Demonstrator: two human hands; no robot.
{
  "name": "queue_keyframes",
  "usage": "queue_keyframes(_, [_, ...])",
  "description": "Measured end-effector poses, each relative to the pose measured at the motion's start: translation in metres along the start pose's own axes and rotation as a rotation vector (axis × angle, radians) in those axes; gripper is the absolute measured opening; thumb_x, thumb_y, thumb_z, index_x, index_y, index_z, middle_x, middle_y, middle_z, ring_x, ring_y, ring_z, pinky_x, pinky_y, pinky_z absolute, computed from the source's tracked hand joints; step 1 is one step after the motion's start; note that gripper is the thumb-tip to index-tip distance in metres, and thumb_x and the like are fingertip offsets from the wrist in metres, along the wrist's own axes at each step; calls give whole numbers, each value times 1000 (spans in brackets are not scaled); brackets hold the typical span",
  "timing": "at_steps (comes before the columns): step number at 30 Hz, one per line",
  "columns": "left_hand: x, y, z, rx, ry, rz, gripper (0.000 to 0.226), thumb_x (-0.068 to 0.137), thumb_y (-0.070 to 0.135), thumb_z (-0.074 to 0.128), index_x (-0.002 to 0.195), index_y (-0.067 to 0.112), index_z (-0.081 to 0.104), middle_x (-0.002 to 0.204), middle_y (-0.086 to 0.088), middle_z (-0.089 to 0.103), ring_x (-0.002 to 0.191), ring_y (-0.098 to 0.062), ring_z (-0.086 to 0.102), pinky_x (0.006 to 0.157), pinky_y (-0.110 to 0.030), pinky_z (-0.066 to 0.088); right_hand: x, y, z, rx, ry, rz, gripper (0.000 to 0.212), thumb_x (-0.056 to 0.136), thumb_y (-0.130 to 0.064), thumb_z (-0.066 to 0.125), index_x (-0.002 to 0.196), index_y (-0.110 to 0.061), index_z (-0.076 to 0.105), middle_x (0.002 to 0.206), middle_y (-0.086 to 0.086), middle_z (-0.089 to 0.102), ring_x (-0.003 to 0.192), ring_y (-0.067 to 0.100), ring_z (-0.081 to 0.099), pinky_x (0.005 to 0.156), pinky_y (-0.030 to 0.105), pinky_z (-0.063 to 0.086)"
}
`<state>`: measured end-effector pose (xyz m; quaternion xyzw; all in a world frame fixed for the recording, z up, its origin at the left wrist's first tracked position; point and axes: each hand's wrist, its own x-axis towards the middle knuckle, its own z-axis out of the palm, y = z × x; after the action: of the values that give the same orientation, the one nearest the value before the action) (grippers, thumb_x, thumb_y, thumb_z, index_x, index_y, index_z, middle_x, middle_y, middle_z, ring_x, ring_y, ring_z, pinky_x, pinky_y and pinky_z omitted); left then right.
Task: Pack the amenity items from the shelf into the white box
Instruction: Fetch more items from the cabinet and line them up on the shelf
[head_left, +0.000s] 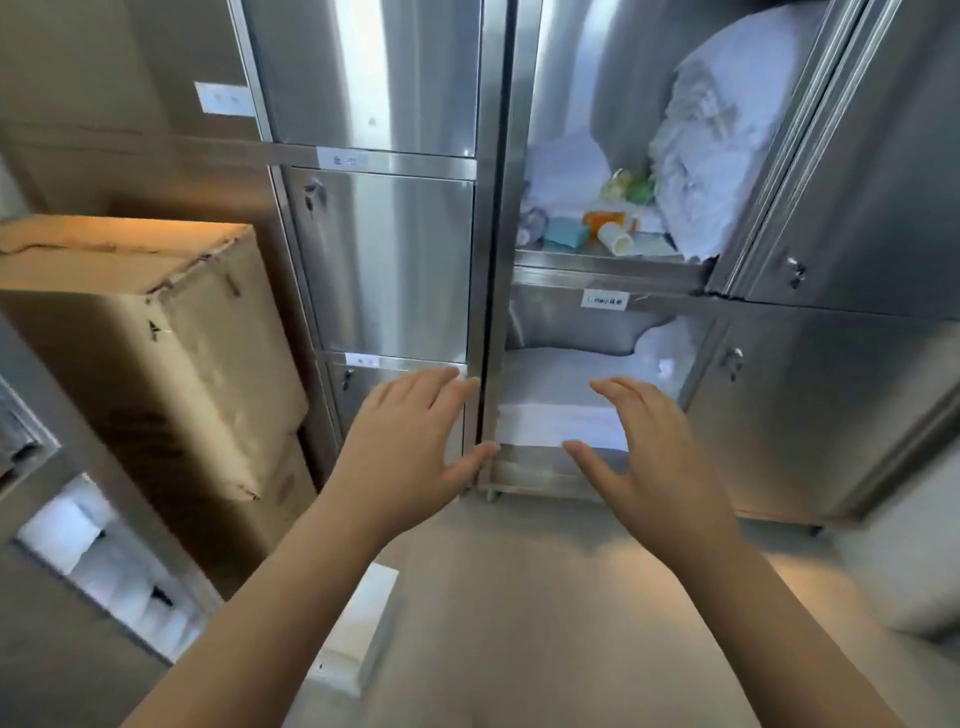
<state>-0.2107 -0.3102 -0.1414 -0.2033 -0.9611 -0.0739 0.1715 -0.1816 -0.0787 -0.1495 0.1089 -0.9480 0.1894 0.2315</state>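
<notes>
Before the steel cabinet (384, 260), both hands hover, fingers spread, holding nothing: left hand (410, 452) by its closed lower door, right hand (660, 457) by its open lower compartment. Amenity items (597, 228) sit on the cabinet's upper shelf (571, 258); the white box (363, 613) lies on the floor (519, 597) before it.

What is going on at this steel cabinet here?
A person faces a stainless steel cabinet with left hand and right hand both open, holding nothing. Small amenity items, including a teal box and an orange packet, lie on the open upper shelf beside white towels. The white box sits on the floor below; its contents cannot be seen.
</notes>
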Motion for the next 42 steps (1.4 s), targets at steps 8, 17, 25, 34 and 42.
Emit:
queue_keyframes(8, [182, -34, 59, -30, -11, 72, 62, 87, 61, 40, 138, 25, 42, 140, 5, 44, 129, -16, 40, 107, -31, 26, 138, 99, 39, -61, 3, 143, 58, 86, -53, 49, 135, -22, 42, 137, -8, 42, 128, 8, 31, 100, 21, 27])
queue_keyframes(17, [372, -20, 146, -79, -38, 127, 66, 87, 65, 28, 141, 28, 35, 144, 7, 40, 132, -13, 34, 110, -32, 24, 247, 228, 69, -74, 9, 281, 60, 85, -58, 45, 136, -27, 40, 139, -9, 41, 128, 11, 33, 103, 29, 32])
queue_keyframes(25, [522, 6, 222, -84, -27, 104, 65, 87, 62, 31, 141, 26, 36, 143, 3, 42, 130, -17, 38, 108, -34, 26, 366, 359, 113, -46, -99, 279, 63, 88, -55, 47, 142, -26, 32, 145, -8, 32, 132, 9, 27, 108, 28, 25])
queue_keyframes(34, [646, 32, 294, -111, -108, 79, 67, 88, 60, 43, 145, 33, 21, 150, 6, 30, 135, -16, 29, 111, -36, 21, 467, 461, 155, -14, -177, 206, 56, 90, -45, 51, 138, -21, 38, 140, -3, 38, 127, 14, 36, 102, 30, 34])
queue_keyframes(42, [706, 20, 338, -111, -201, 323, 74, 87, 27, 59, 146, 37, 15, 156, 9, 16, 142, -15, 13, 109, -33, 0, 507, 493, 195, 43, -192, 249, 44, 93, -35, 51, 135, -26, 42, 133, -7, 48, 117, 10, 43, 90, 20, 32])
